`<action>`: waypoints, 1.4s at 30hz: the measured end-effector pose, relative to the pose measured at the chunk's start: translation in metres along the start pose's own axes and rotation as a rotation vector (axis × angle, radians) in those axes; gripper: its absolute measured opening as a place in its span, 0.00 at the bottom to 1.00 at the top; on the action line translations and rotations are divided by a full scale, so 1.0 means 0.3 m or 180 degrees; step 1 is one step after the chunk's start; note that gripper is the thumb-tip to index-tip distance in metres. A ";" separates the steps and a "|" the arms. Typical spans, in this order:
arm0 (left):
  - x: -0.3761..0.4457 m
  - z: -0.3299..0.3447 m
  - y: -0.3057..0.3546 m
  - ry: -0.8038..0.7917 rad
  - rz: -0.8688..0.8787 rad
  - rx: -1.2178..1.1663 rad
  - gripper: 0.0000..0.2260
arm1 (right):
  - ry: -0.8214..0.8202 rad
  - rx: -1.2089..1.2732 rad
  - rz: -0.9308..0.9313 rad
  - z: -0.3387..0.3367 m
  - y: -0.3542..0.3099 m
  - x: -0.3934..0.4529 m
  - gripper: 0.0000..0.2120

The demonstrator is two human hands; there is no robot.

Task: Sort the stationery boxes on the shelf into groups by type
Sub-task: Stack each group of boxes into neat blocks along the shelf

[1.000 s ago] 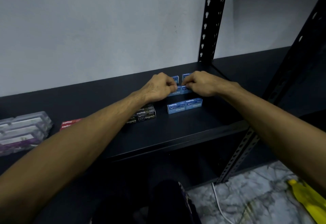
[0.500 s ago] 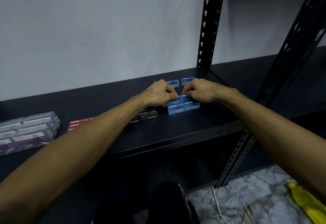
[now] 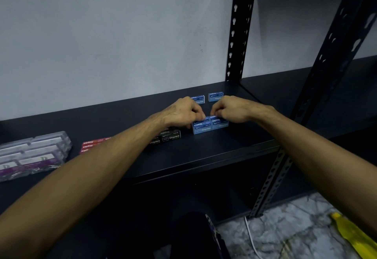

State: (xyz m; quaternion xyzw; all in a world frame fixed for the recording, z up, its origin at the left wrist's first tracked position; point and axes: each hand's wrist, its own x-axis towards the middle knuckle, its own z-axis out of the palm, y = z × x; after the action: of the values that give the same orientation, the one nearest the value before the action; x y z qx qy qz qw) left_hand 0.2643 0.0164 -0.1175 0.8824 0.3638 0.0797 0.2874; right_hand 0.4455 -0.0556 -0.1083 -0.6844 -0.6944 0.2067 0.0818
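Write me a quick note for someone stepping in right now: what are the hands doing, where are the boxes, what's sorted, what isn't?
Left hand and right hand: fingers curled on the blue staple boxes near the front edge of the shelf.
Two more blue boxes sit apart toward the wall.
Black staple boxes, red staple boxes and clear plastic boxes each lie in their own cluster to the left.
Left: bring the two rear blue boxes to the front blue group.
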 end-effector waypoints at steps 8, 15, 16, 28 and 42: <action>-0.012 -0.001 0.003 -0.0065 0.0035 0.0010 0.06 | -0.0073 0.0012 0.0016 0.003 -0.009 -0.007 0.12; -0.019 -0.012 0.004 -0.0042 0.0044 0.0072 0.07 | -0.0100 0.0035 0.0045 0.002 -0.004 -0.003 0.13; -0.016 -0.018 0.001 0.0018 0.0046 0.0097 0.07 | -0.0080 0.0057 0.0054 0.003 -0.001 0.000 0.13; 0.110 -0.104 -0.027 0.0855 -0.0015 0.0070 0.06 | 0.0935 0.0133 0.0101 -0.067 0.029 0.087 0.15; 0.255 -0.038 -0.097 0.0599 -0.0155 0.0361 0.15 | 0.0899 -0.0194 0.0363 -0.032 0.091 0.244 0.18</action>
State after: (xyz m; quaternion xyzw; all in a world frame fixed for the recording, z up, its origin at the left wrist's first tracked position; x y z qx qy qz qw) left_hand 0.2983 0.0905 -0.1298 0.8768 0.4145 0.1344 0.2035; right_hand 0.4707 0.0175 -0.1230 -0.7471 -0.6420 0.0915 0.1460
